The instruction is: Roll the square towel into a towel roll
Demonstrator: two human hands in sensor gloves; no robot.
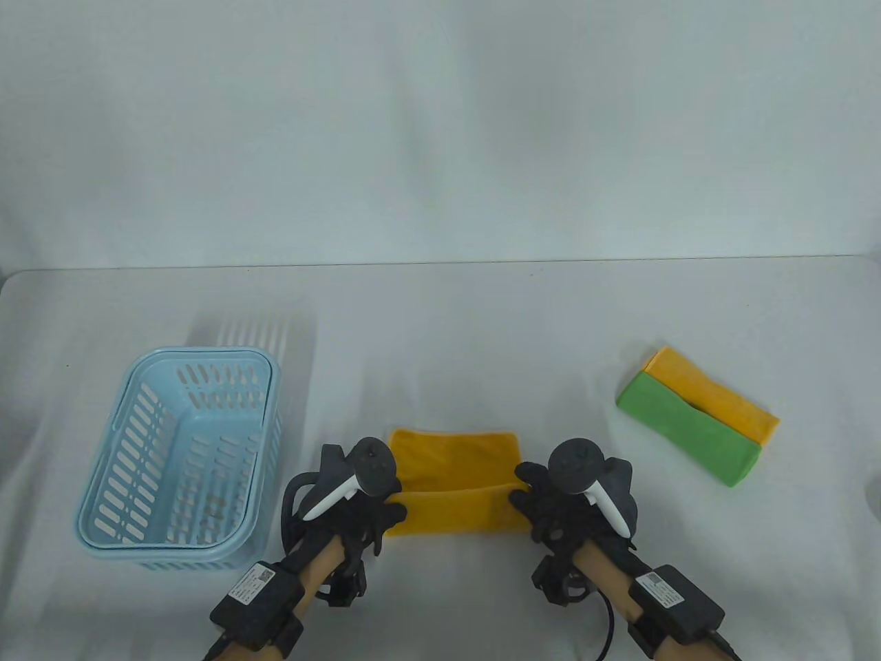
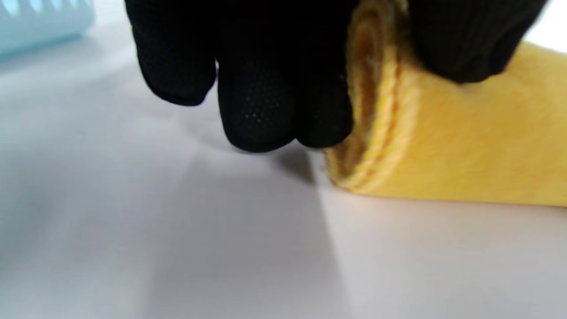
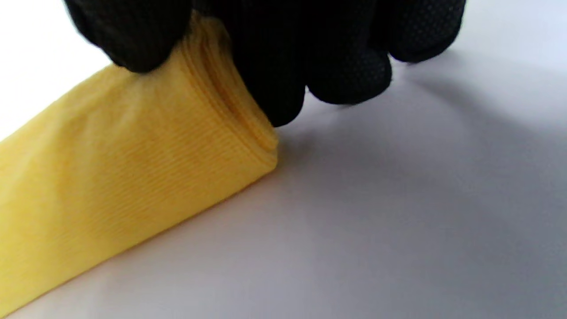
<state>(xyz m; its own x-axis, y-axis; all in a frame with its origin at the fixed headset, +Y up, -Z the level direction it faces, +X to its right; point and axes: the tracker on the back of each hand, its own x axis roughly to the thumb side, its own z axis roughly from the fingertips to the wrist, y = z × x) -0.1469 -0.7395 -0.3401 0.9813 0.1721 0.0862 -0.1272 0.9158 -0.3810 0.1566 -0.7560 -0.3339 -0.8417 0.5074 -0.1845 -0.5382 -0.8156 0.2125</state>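
A yellow towel (image 1: 455, 482) lies at the table's front centre, its near part rolled up and its far part flat. My left hand (image 1: 375, 513) grips the roll's left end; in the left wrist view the fingers (image 2: 266, 88) wrap the spiral end of the yellow towel (image 2: 465, 141). My right hand (image 1: 544, 506) grips the roll's right end; in the right wrist view the fingers (image 3: 283, 57) clamp the rolled end of the yellow towel (image 3: 133, 177). Both ends rest on the table.
A light blue slotted basket (image 1: 103, 506) stands at the left, close to my left hand. A folded green towel (image 1: 681, 427) and a folded yellow towel (image 1: 723, 396) lie side by side at the right. The table's far edge meets a white wall.
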